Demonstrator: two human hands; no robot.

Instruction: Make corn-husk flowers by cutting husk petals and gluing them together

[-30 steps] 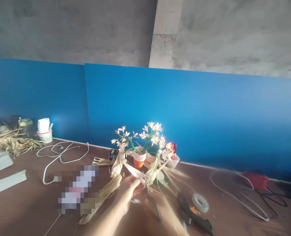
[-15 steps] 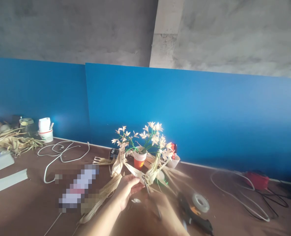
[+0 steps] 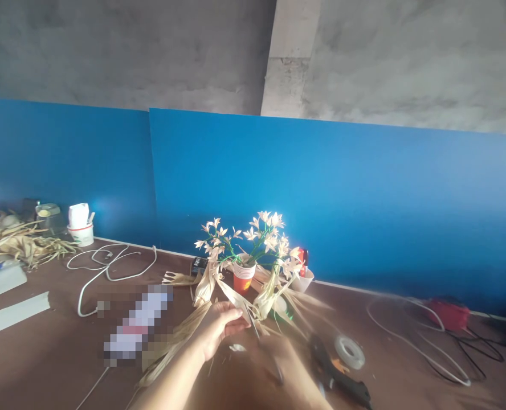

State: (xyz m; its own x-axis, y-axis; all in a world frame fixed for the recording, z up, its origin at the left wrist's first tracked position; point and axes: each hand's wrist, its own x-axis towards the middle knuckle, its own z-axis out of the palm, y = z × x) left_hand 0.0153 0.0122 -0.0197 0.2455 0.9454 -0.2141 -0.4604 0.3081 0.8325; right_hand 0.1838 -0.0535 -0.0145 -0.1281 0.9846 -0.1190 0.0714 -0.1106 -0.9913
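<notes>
Husk strip [image 3: 232, 296] is pinched between the thumb and fingers of your left hand [image 3: 219, 329], which is curled closed on it. It sits low in the middle of the view, just in front of the red paper cup [image 3: 241, 279] of husk flowers [image 3: 261, 230]. Your right hand [image 3: 279, 357], dim and blurred, is wrapped around the scissors [image 3: 253, 326], whose blades meet the strip's near end. A black glue gun [image 3: 342, 380] and a tape roll [image 3: 349, 352] lie on the brown table [image 3: 43, 364] to your right.

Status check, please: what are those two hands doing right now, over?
Left hand pinching pale husk strip. Right hand on scissors, blades at the strip. Glue gun, tape roll close beside.
</notes>
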